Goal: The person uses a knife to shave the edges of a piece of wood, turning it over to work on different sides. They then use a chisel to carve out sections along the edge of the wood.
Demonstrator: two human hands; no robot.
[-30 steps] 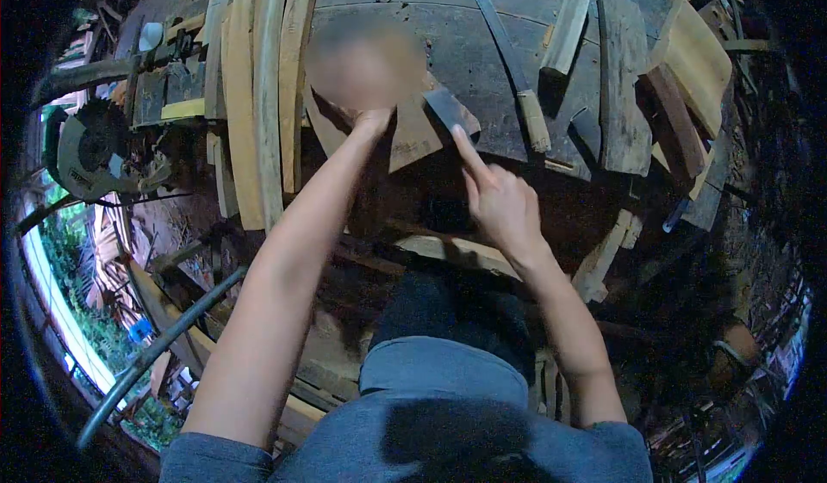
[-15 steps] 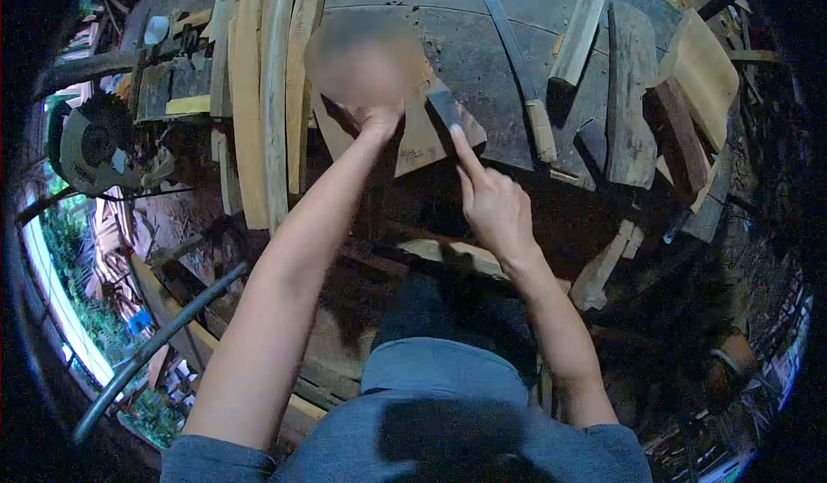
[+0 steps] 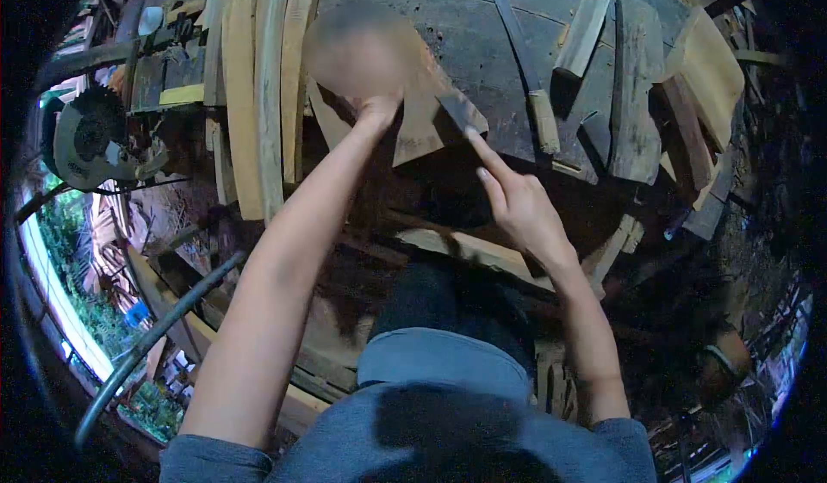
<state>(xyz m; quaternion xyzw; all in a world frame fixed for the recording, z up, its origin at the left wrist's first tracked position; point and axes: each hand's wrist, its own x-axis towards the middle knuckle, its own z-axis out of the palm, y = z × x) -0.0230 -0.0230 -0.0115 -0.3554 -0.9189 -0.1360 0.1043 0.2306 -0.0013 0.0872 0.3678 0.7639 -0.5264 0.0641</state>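
My left forearm reaches to the near edge of the workbench. A blurred patch covers most of my left hand (image 3: 376,110), so its fingers and anything in them are hidden. Beside it lies a light-brown board (image 3: 419,130), its near end jutting past the bench edge. My right hand (image 3: 523,203) has its index finger stretched onto a dark, flat, blade-like piece (image 3: 461,114) at the board's right side. The thumb stands apart and the other fingers curl in. What the piece is exactly does not show.
Long planks (image 3: 251,95) run along the bench's left side. A thin metal strip (image 3: 508,27) with a wooden end, a wood block (image 3: 586,28) and a weathered board (image 3: 636,95) lie to the right. A toothed circular blade (image 3: 93,134) stands at far left, above a metal pipe (image 3: 159,337).
My right hand has moved right and slightly toward me, and the dark flat piece has shifted the same way along the board. My left arm has stayed nearly in place.
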